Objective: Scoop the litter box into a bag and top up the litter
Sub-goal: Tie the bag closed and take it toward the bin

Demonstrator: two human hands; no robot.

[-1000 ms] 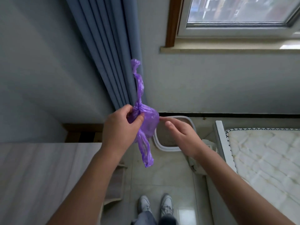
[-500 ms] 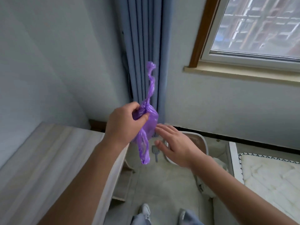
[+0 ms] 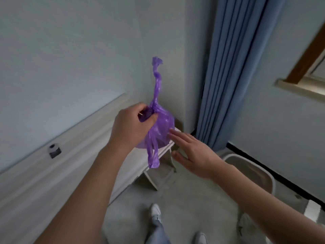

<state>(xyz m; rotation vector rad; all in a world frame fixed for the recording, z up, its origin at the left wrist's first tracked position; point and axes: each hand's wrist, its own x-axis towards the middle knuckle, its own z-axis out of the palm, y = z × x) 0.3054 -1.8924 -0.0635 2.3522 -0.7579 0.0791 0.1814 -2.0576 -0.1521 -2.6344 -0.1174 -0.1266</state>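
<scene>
A small purple plastic bag (image 3: 162, 127), knotted into a ball with one twisted tail standing up and another hanging down, is held in the air in front of me. My left hand (image 3: 131, 127) grips it at the knot. My right hand (image 3: 191, 154) is beside the bag on its right, fingers straight and spread, fingertips at or just off the bag's lower side. The white litter box (image 3: 255, 173) stands on the floor at the lower right, partly hidden behind my right forearm.
A pale wooden desk top (image 3: 52, 173) runs along the wall at the left, with a small dark object (image 3: 54, 151) on it. A blue curtain (image 3: 226, 67) hangs in the corner. My feet (image 3: 155, 211) stand on the grey floor.
The view has swung left, from the window and litter box toward the desk and wall. My left hand keeps hold of the bag; my right hand stays open beside it.
</scene>
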